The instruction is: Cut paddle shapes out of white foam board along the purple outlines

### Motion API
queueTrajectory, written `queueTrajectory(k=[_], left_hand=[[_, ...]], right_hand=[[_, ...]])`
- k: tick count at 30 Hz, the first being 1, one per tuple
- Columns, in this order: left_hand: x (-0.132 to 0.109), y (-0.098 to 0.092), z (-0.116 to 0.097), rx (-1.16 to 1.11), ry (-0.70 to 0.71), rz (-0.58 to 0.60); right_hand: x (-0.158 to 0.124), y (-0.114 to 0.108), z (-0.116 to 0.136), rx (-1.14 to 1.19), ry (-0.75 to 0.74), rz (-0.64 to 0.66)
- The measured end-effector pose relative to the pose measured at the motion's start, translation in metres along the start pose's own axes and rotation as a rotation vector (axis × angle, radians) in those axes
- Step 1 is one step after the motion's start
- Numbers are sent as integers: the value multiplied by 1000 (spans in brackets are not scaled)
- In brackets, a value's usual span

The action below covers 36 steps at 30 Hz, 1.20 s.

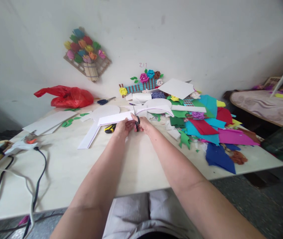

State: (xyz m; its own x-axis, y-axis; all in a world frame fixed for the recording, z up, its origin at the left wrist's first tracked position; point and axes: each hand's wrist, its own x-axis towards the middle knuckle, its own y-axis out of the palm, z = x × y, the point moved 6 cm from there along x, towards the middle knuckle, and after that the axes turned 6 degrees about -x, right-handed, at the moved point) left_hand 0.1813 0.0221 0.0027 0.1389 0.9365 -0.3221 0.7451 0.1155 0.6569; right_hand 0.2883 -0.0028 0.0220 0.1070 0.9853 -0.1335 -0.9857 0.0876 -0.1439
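My left hand [125, 127] is closed on a white foam board piece [115, 118] with purple pencil lines along its edge. Black-handled scissors [137, 123] are in my right hand [143, 124], their blade pointing away from me at the right end of the board. A curved white strip [157, 109] extends to the right of the blade. Another white strip [89, 136] slants down at the left, its upper end meeting the held board. Yellow-and-black pliers [109, 128] lie just beneath the board, near my left hand.
Coloured paper and felt scraps [206, 127] cover the table's right side. A red plastic bag [71, 97], blue-handled scissors [103, 101] and white sheets [49, 122] lie at the left. A power strip [23, 145] with cables sits at the left edge. Paper flowers [85, 49] hang on the wall.
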Motion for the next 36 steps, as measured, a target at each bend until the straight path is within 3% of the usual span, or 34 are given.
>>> queueTrajectory(k=[3,12,17,21,27,33,36], left_hand=[[-3,2,3,28,-2,-2],[3,-3,-2,2,45,-23],[7,-5,-1,2,63,3],[8,-7,-6,31,157,28],[12,-10,-14,196,288,56],[13,-13,-24,382,465,20],[12,-16,-25,441,460,-5]], right_hand=[[2,-3,-2,25,25,-8],[12,0,-3,7,-87,-153],[16,-5,-10,45,-54,-200],[25,-15,-15,-6,-76,-209],[29,-31,-11,-327,-80,-234],[11,-35,12,-965,-147,-423],[5,-30,15,-1151,-103,-390]])
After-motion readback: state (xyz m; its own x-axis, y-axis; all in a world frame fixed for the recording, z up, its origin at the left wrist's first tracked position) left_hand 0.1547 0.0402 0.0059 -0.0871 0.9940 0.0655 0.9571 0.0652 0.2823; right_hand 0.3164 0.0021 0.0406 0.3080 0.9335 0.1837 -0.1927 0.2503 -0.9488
